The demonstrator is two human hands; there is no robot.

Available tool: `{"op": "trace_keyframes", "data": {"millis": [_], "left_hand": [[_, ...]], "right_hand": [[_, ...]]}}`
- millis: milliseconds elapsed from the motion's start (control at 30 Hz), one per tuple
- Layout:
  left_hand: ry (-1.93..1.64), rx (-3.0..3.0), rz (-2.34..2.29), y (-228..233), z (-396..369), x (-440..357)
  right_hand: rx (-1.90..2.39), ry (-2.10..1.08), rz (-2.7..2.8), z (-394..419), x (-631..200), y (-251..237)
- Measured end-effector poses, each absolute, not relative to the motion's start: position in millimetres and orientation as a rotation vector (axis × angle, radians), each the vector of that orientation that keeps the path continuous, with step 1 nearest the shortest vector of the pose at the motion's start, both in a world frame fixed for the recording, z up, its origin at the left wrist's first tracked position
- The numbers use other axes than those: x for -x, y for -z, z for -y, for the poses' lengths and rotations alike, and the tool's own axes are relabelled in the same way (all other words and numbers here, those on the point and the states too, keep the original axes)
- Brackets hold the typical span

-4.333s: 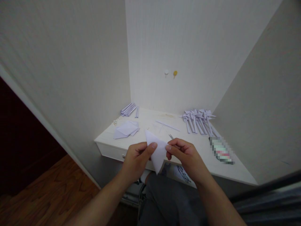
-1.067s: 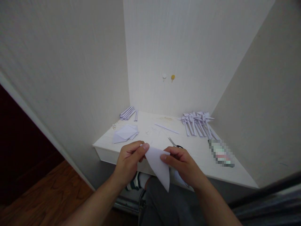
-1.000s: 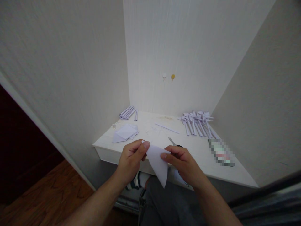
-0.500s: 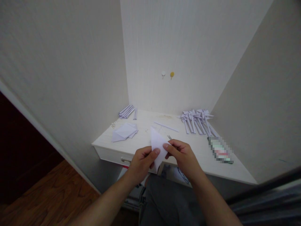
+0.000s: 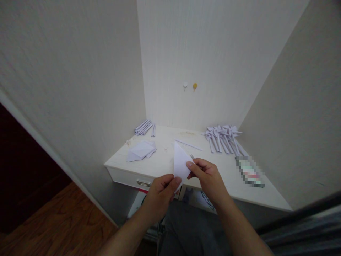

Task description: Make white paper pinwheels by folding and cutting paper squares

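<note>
One folded paper (image 5: 181, 163), white and roughly triangular, is held in two hands above the front edge of the desk (image 5: 160, 168), a sharp corner pointing up and away from the person. The left hand (image 5: 160, 193) pinches its lower end between thumb and fingers; the right hand (image 5: 208, 176) pinches its right-hand corner the same way, the thumb on top.

Just beyond the right hand, the tips of one pair of scissors (image 5: 192, 156) show, the rest hidden. One thin paper strip (image 5: 188, 145) lies slantwise behind the paper. To the left is one pile of paper sheets (image 5: 141, 150), at least three, overlapping too closely for an exact count. Behind it lies one bundle of paper tubes (image 5: 143, 127), five or more, with one or two narrow rolls (image 5: 153, 130) just beside it. At the back right is one row of paper pinwheels (image 5: 223, 137), at least five sticks showing, their heads tangled together. In front of them lies one blurred-out object (image 5: 250, 172). Two hooks are on the wall, one white hook (image 5: 185, 85) and one yellow hook (image 5: 195, 86). One metal handle (image 5: 144, 182) is on the desk front.
</note>
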State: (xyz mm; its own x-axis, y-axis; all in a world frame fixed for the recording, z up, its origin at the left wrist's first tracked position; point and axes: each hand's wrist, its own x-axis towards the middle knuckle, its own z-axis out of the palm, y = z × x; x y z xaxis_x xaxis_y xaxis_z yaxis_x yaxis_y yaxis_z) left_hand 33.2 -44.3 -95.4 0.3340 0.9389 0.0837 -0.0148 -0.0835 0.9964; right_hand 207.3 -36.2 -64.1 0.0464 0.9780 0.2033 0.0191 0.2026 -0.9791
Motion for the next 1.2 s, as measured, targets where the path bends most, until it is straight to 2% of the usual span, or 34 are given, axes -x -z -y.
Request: {"op": "trace_keyframes", "data": {"millis": [300, 533, 867, 1067, 1200], "left_hand": [[-1.055, -1.397, -0.867, 89.1, 40.2, -27.8], [-1.262, -1.446, -0.962, 85.4, 31.3, -21.5], [-1.101, -1.486, -1.014, 101.7, 43.9, -20.4], [-1.138, -1.382, -1.014, 123.1, 47.0, -19.0], [-1.067, -1.403, -0.919, 115.2, 42.7, -14.9]], "right_hand": [[1.104, -1.038, 1.352, 40.1, -205.3, 60.5], [1.079, -1.224, 1.479, 43.6, -198.6, 66.1], [1.105, -1.161, 1.381, 39.7, -202.8, 65.4], [1.104, -1.203, 1.345, 37.5, -201.0, 68.1], [1.098, -1.259, 1.444, 37.8, -205.3, 69.8]]}}
